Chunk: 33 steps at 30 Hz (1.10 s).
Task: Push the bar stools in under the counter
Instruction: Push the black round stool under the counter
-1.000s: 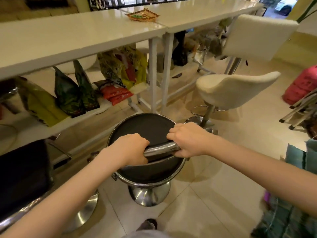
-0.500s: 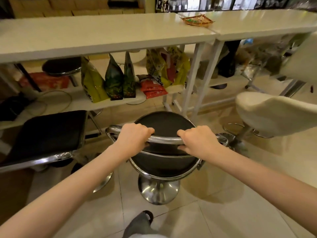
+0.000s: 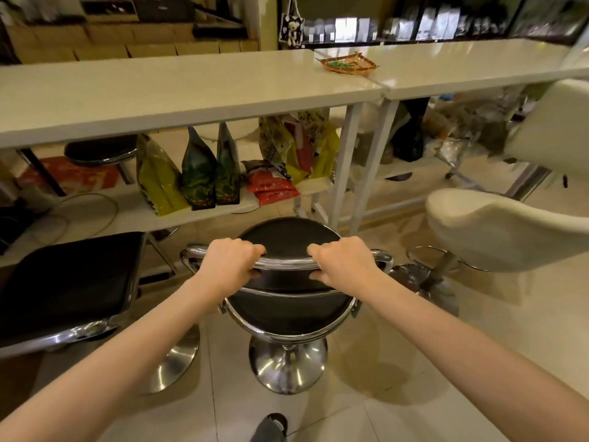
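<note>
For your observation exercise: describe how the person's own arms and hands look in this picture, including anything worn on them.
Both forearms are bare from the bottom edge of the picture to the wrists; no sleeve shows. The left hand and right hand wear no gloves, and no rings, watch or bracelet can be seen. No markings show on either arm. The upper arms are out of view.

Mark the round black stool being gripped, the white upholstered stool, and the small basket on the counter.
round black stool (image 3: pixel 288 240): head view, on the far part of its black seat.
white upholstered stool (image 3: pixel 497 228): head view, on its seat shell.
small basket (image 3: pixel 349 62): head view, on its woven rim.
</note>
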Motion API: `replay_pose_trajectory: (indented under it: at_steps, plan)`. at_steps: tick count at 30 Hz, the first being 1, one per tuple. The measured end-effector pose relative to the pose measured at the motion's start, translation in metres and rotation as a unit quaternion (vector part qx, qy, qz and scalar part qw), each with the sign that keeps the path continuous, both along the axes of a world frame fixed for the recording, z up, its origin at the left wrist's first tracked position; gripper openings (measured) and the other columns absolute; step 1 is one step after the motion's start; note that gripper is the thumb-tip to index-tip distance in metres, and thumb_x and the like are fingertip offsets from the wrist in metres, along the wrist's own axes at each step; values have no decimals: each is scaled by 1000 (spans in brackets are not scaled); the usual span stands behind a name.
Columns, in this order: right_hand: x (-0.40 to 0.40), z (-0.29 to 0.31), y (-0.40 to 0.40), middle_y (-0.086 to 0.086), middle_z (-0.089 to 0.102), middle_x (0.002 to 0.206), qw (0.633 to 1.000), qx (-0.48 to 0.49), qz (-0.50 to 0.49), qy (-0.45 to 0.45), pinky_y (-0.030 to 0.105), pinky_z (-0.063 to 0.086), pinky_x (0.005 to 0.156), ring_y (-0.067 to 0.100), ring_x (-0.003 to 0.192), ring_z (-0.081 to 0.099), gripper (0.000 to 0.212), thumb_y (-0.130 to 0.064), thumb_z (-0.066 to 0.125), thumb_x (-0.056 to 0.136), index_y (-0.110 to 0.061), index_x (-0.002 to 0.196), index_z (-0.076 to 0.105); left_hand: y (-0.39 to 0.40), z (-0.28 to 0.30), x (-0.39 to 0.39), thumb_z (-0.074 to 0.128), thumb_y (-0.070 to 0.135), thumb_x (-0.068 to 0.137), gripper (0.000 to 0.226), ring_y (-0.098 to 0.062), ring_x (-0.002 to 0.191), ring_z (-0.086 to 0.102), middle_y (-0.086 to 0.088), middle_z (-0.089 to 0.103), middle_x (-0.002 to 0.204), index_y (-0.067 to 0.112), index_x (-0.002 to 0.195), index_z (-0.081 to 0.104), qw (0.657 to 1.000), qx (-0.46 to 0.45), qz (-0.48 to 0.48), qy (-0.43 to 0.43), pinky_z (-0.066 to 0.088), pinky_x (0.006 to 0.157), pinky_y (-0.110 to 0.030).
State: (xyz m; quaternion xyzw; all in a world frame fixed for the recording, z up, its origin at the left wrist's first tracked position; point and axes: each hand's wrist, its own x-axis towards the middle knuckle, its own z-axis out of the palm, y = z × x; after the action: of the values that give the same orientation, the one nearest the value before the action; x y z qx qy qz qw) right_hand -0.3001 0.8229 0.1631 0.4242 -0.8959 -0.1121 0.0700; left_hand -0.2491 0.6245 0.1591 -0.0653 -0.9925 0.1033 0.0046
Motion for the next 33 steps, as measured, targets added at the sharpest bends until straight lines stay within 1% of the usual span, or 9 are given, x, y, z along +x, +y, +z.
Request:
replay_pose_trajectory:
  at_steps: [4,6,11,16,19,26,33]
  plan:
    - [-28,1,-9,2,66,91,1000,3,9,1,30,36,55,25,79,64,31,-43,51,92,-14,105,49,-8,0,-20,59,34,90,27,-18,91,64,3,68,99,24,114,57,1000,1,7,7,52,73,-30]
    - [-44,2,-10,2,66,90,1000,7,7,1,30,39,56,25,78,65,32,-44,52,91,-15,104,49,-7,0,-34,59,34,90,27,-19,91,64,3,68,100,23,115,56,1000,-5,10,11,51,72,-30]
    - [-75,3,-17,2,67,92,1000,4,1,0,29,38,57,25,81,65,33,-44,52,91,-14,106,49,-13,2,-65,58,35,90,30,-19,95,63,2,67,103,24,118,54,1000,-14,10,11,49,73,-30]
    - [-92,-2,-43,4,67,92,1000,-11,7,-2,30,35,57,26,81,64,30,-40,53,92,-13,103,50,-40,-1,-87,58,36,90,31,-18,96,63,4,67,103,26,118,55,1000,-13,21,-1,49,75,-30]
    - [-109,4,-57,3,67,92,1000,-20,-1,3,31,35,58,26,82,64,30,-40,54,91,-13,103,50,-53,6,-106,58,37,89,32,-20,98,63,3,67,105,26,119,56,1000,-8,25,4,49,75,-32]
    - [-140,-1,-88,3,68,92,1000,-22,1,6,31,35,57,26,82,64,30,-41,54,91,-14,103,50,-82,10,-133,56,36,91,35,-20,101,61,2,66,108,26,125,53,1000,-9,21,1,48,77,-32]
    - [-163,-2,-107,3,68,93,999,-25,-22,1,30,35,57,25,82,65,30,-40,54,91,-14,106,50,-104,3,-164,56,36,91,39,-20,102,62,3,66,112,27,129,51,1000,-12,1,12,49,78,-32]
